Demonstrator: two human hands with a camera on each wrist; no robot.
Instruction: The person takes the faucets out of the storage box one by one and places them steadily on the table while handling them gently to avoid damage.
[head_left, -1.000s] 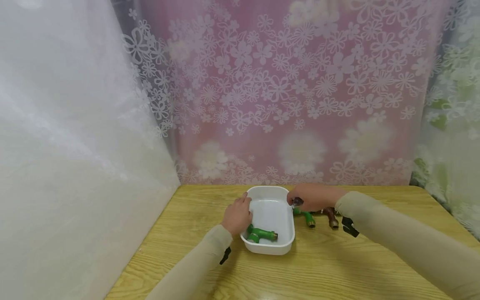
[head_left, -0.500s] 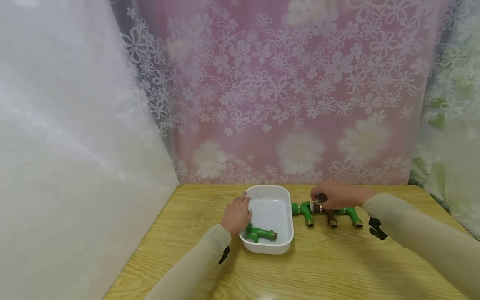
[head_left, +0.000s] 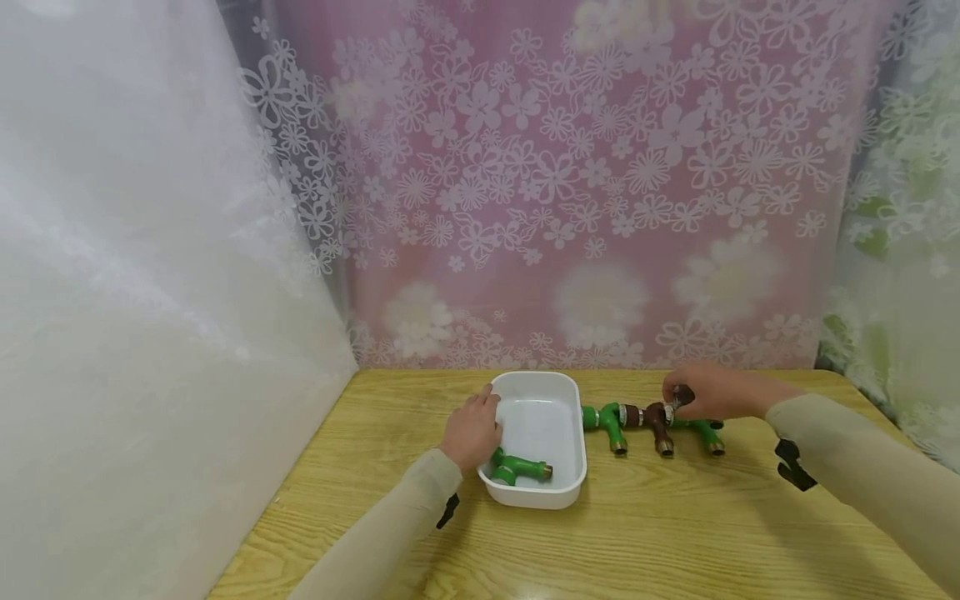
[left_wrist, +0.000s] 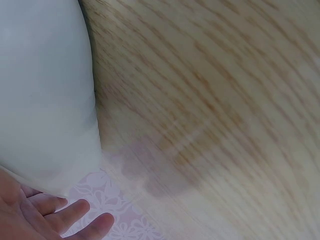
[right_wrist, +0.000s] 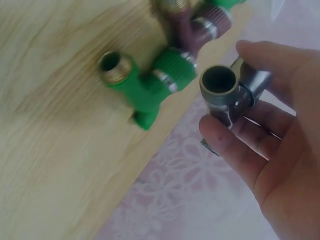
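Observation:
In the head view, my left hand (head_left: 471,432) holds the left rim of a white plastic basin (head_left: 534,498). Its fingertips show beside the outer wall in the left wrist view. A green tap (head_left: 525,467) with a brass end lies inside the basin. My right hand (head_left: 716,392) grips a shiny metal tap (right_wrist: 222,92), its round open end facing the right wrist camera. Below that hand, a green tap (right_wrist: 140,90) and a brown tap (head_left: 660,427) lie on the table. Another green tap (head_left: 613,425) lies nearest the basin. These three sit in a row.
The wooden table (head_left: 637,542) spreads around the basin and taps. A pink flowered curtain (head_left: 600,208) hangs along its back edge. White sheeting (head_left: 150,292) stands at the left, and a green-patterned curtain (head_left: 911,292) hangs at the right.
My right hand has moved right with the metal tap, from the basin's right rim along the row, uncovering the taps it passed. My left hand and the basin stay in place.

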